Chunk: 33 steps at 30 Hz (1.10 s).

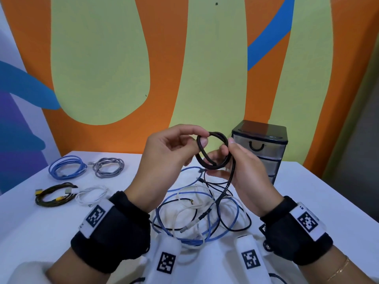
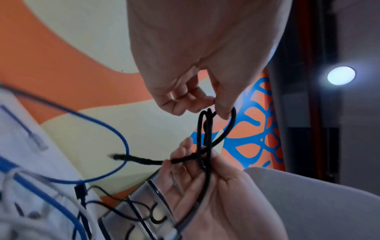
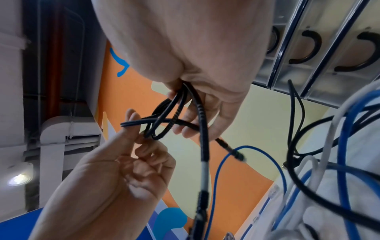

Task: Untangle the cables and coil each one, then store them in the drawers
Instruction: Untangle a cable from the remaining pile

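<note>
Black cable (image 1: 212,149) coiled into a small loop, held up above the white table (image 1: 320,201) — left hand (image 1: 164,158) pinching the loop's top between thumb and forefinger, right hand (image 1: 240,169) curled round its other side. Tail trailing down into the cable tangle (image 1: 196,212). Drawer unit (image 1: 261,148) just behind — drawers shut.

Your right hand (image 1: 242,171) covered the left part of the small clear plastic drawer unit with black frame (image 1: 264,148), so you could only see one curved handle plainly. In the left wrist view, the thin blue cable (image 2: 115,129) was smeared with blur near the picture's left edge. The loose black cable's plug (image 3: 239,156) was too blurred to identify
</note>
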{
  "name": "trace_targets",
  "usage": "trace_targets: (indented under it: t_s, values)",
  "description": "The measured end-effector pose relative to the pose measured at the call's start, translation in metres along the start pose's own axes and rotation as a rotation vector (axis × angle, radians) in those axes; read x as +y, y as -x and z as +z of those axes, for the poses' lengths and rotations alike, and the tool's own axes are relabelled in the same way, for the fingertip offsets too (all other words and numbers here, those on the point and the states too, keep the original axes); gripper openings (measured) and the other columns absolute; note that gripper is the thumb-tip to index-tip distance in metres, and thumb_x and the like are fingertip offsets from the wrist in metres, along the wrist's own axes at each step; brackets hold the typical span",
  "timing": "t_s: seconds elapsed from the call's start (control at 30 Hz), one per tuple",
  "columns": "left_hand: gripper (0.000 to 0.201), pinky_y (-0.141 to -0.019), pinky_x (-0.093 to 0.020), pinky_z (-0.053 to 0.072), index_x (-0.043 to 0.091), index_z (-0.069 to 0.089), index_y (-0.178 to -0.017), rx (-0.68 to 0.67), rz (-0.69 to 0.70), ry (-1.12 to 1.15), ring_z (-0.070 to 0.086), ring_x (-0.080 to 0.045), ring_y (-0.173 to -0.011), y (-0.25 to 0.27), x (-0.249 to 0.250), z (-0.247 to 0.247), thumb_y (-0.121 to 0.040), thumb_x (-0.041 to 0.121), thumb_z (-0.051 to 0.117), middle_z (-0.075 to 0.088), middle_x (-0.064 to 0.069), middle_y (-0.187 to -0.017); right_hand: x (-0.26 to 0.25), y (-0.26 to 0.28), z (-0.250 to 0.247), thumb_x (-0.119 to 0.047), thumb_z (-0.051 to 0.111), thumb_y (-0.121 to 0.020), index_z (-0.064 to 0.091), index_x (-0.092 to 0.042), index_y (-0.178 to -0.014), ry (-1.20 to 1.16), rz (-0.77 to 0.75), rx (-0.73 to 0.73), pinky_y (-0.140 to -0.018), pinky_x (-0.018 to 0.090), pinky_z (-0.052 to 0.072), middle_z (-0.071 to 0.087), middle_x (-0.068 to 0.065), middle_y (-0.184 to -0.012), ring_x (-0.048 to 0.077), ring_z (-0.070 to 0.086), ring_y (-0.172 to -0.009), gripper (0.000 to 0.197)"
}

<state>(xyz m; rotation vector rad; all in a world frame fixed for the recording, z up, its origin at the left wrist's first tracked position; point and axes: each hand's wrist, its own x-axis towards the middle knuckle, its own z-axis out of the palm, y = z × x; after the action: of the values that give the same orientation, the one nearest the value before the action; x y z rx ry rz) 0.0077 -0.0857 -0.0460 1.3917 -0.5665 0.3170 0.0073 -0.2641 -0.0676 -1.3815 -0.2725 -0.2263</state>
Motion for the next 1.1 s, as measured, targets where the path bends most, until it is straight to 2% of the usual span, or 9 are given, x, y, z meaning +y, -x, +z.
trace_targets:
  t_s: [0.1, 0.2, 0.3, 0.4, 0.47, 0.57, 0.63, 0.83, 1.1]
  values:
    - [0.011, -0.075, -0.031, 0.049, 0.016, 0.082, -0.100, 0.019, -0.158, 0.175, 0.054, -0.023, -0.072, 0.000, 0.004, -0.001, -0.094, 0.009, 0.076, 0.065, -0.010, -0.086, -0.002, -0.001, -0.003, -0.036, 0.033, -0.115, 0.051, -0.012, -0.087, 0.144, -0.075, 0.031, -0.090, 0.043, 0.062, 0.077, 0.008, -0.090, 0.024, 0.070, -0.096, 0.040]
    - [0.015, -0.081, -0.030, 0.061, 0.009, 0.074, -0.111, -0.008, -0.286, 0.284, 0.073, -0.022, -0.085, -0.002, 0.005, -0.003, -0.098, 0.016, 0.069, 0.080, -0.014, -0.106, -0.003, -0.002, -0.007, -0.036, 0.033, -0.115, 0.052, -0.015, -0.083, 0.222, -0.142, 0.040, -0.087, 0.044, 0.062, 0.076, 0.006, -0.090, 0.017, 0.068, -0.092, 0.043]
    - [0.012, -0.084, -0.031, 0.065, 0.005, 0.067, -0.112, 0.007, -0.348, 0.454, 0.079, -0.026, -0.091, -0.004, 0.006, -0.003, -0.105, 0.006, 0.057, 0.079, -0.023, -0.111, 0.000, -0.003, -0.008, -0.037, 0.034, -0.114, 0.051, -0.014, -0.084, 0.246, -0.150, 0.018, -0.088, 0.041, 0.062, 0.075, 0.006, -0.095, 0.017, 0.067, -0.095, 0.042]
    - [0.024, -0.078, -0.030, 0.066, -0.001, 0.068, -0.109, 0.032, -0.393, 0.666, 0.079, -0.025, -0.083, -0.005, 0.007, -0.007, -0.105, 0.002, 0.044, 0.078, -0.027, -0.108, 0.001, -0.004, -0.008, -0.039, 0.035, -0.114, 0.052, -0.016, -0.085, 0.267, -0.137, 0.043, -0.088, 0.036, 0.058, 0.076, 0.004, -0.104, 0.015, 0.065, -0.101, 0.040]
    - [0.027, -0.067, -0.024, 0.063, -0.005, 0.071, -0.112, 0.032, -0.437, 0.740, 0.074, -0.020, -0.071, -0.005, 0.011, -0.010, -0.104, 0.007, 0.048, 0.077, -0.024, -0.102, 0.000, -0.004, -0.009, -0.039, 0.036, -0.114, 0.053, -0.017, -0.083, 0.256, -0.142, 0.059, -0.086, 0.032, 0.055, 0.076, 0.005, -0.106, 0.011, 0.064, -0.099, 0.041]
    - [0.030, -0.046, -0.012, 0.047, -0.003, 0.073, -0.124, 0.025, -0.479, 0.662, 0.056, -0.006, -0.053, -0.008, 0.011, -0.013, -0.103, 0.005, 0.053, 0.073, -0.012, -0.094, 0.000, -0.005, -0.011, -0.038, 0.036, -0.114, 0.054, -0.019, -0.080, 0.251, -0.152, 0.078, -0.086, 0.034, 0.054, 0.073, 0.010, -0.112, 0.008, 0.063, -0.095, 0.043]
    - [0.032, -0.039, -0.010, 0.034, -0.001, 0.073, -0.129, 0.021, -0.477, 0.599, 0.043, -0.003, -0.047, -0.011, 0.008, -0.015, -0.105, 0.005, 0.053, 0.069, -0.007, -0.090, 0.001, -0.007, -0.012, -0.038, 0.036, -0.114, 0.056, -0.019, -0.080, 0.236, -0.153, 0.100, -0.085, 0.037, 0.055, 0.073, 0.012, -0.114, 0.010, 0.062, -0.097, 0.044]
    - [0.029, -0.041, -0.017, 0.014, -0.002, 0.069, -0.130, 0.000, -0.406, 0.388, 0.026, -0.003, -0.047, -0.013, 0.007, -0.020, -0.105, 0.004, 0.054, 0.051, -0.001, -0.075, -0.004, -0.008, -0.010, -0.033, 0.037, -0.115, 0.051, -0.013, -0.085, -0.037, -0.060, 0.100, -0.087, 0.048, 0.063, 0.075, 0.026, -0.097, 0.032, 0.073, -0.092, 0.038]
    - [0.021, -0.058, -0.019, 0.037, 0.007, 0.082, -0.113, 0.001, -0.217, 0.010, 0.045, -0.012, -0.068, -0.014, 0.006, -0.027, -0.102, 0.003, 0.064, 0.055, 0.000, -0.073, -0.018, -0.001, -0.004, -0.036, 0.039, -0.112, 0.052, -0.012, -0.079, -0.397, 0.001, 0.062, -0.080, 0.040, 0.063, 0.072, 0.023, -0.091, 0.031, 0.074, -0.091, 0.043]
